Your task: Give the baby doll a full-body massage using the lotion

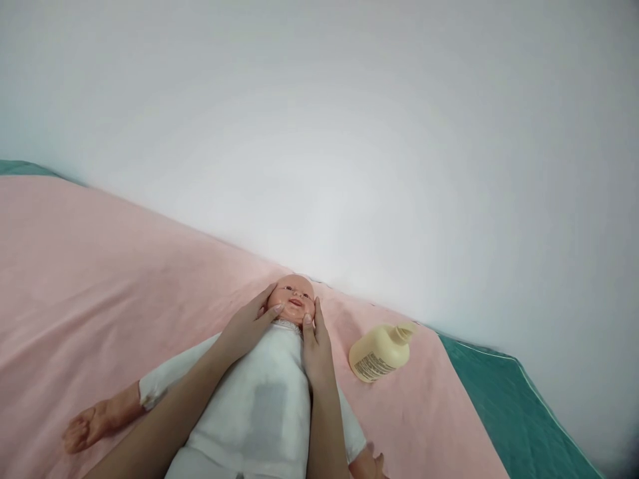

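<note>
A baby doll in white clothing lies on its back, its head toward the wall and its arms spread to both sides. My left hand holds the left side of the doll's head, with the thumb on the cheek and the fingers along the side. On the opposite side my right hand holds the head too, its thumb near the jaw. A pale yellow pump bottle with printed text stands to the right, apart from both hands.
A pink sheet with soft wrinkles lies under the doll and the bottle. Green cloth shows at the right and at the far left. Behind the bed surface rises a plain pale wall, close to the doll's head.
</note>
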A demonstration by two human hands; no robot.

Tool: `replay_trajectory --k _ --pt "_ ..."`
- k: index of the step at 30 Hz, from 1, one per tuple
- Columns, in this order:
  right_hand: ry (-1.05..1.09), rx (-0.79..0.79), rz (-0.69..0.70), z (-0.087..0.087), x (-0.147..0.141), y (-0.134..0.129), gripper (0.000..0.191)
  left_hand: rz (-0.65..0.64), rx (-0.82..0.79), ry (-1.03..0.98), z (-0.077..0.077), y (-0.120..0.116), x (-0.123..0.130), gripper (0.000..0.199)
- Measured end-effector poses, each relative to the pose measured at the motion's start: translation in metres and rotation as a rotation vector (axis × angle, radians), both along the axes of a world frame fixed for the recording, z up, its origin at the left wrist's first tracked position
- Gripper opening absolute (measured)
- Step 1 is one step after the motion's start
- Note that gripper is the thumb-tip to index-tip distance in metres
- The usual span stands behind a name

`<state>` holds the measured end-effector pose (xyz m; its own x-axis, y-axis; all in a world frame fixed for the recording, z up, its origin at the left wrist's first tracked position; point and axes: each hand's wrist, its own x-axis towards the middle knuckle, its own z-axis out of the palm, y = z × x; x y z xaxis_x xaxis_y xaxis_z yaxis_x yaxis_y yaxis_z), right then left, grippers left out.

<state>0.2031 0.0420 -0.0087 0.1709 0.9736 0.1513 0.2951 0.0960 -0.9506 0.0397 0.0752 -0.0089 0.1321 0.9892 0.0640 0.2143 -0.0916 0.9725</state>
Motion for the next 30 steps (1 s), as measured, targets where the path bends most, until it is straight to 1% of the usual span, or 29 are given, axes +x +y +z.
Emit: replay_trajectory --k 5,11,15,18,20,25,30 --pt "0.057 -0.036 -0.004 -0.003 0.002 0.002 0.069 0.007 0.014 0.012 0.001 0.001 -0.001 0.064" --pt "0.025 -0.074 -0.021 0.007 -0.003 0.0 0.077 0.033 -0.032 -0.002 0.005 -0.002 0.0 0.068" --pt "0.02 -0.071 -0.016 0.009 -0.006 -0.003 0.082 0.003 -0.012 -0.028 0.005 -0.003 0.002 0.077" --pt "-0.004 -0.079 -0.026 0.007 -0.006 -0.003 0.083 -0.027 0.017 -0.067 0.001 -0.001 0.004 0.085" --pt "-0.017 -0.073 -0.037 0.005 -0.006 -0.002 0.083 -0.017 0.017 -0.081 -0.002 0.001 0.004 0.086" --pt "0.006 -0.031 -0.021 0.002 -0.004 0.0 0.078 0.011 -0.002 -0.048 -0.004 0.001 0.003 0.081" --pt "-0.008 -0.04 -0.014 0.006 -0.003 -0.001 0.073 -0.002 0.021 0.004 0.001 -0.001 0.001 0.07"
